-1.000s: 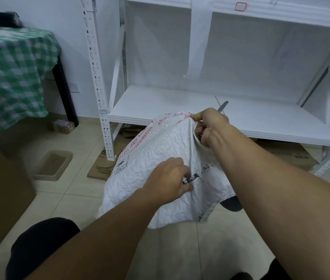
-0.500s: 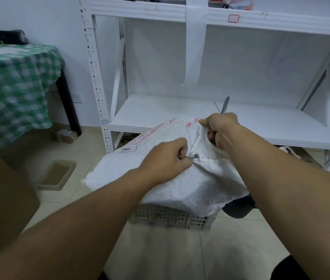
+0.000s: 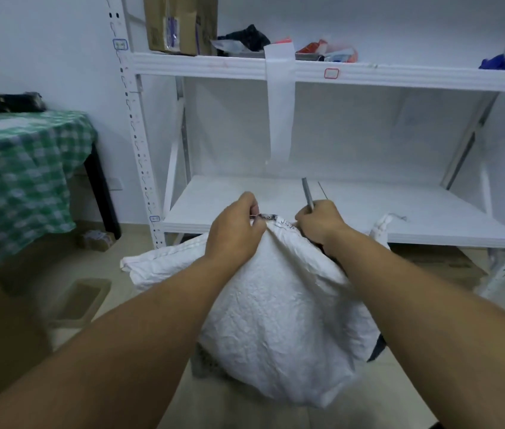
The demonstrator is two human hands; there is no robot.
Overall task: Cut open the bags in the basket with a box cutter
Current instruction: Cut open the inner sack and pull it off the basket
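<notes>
Grip status: left hand [image 3: 235, 233] pinches the top seam of the white woven bag [image 3: 282, 305], thumb and fingers tight on a fold with dark print. Right hand [image 3: 322, 224] sits just beside it on the same seam, fist curled round the box cutter [image 3: 307, 193]. Its slim grey bar sticks up and away out of the fist. Blade hidden, so cannot tell if it touches the bag. Right knuckles touch the bag edge; cannot tell if they also hold fabric.

Bag hangs from both hands toward the camera, crumpled and bulging. One corner trails off left of the left hand, another pokes up right of the right hand. It covers nearly all of the basket [image 3: 203, 365]; only a blurred grey patch shows below the left forearm. Dark object [image 3: 376, 348] peeks from behind the bag under the right forearm, unidentifiable.

Beyond the hands: white metal rack [image 3: 140, 144], its lower shelf [image 3: 232, 199] right behind the grip. Paper strip [image 3: 280, 113] hangs from the upper shelf [image 3: 208, 65] above the hands. Up there: cardboard box [image 3: 180, 23], black plastic bag [image 3: 245, 35], red-white packets [image 3: 325, 51], blue item [image 3: 498, 61].

Left of the left hand, well apart: table with green checked cloth [image 3: 22, 168], black case [image 3: 7, 102] on it. Floor below it: shallow tray [image 3: 81, 300], small carton [image 3: 96, 239]. Flattened cardboard [image 3: 437, 261] lies under the rack, right of the right hand.
</notes>
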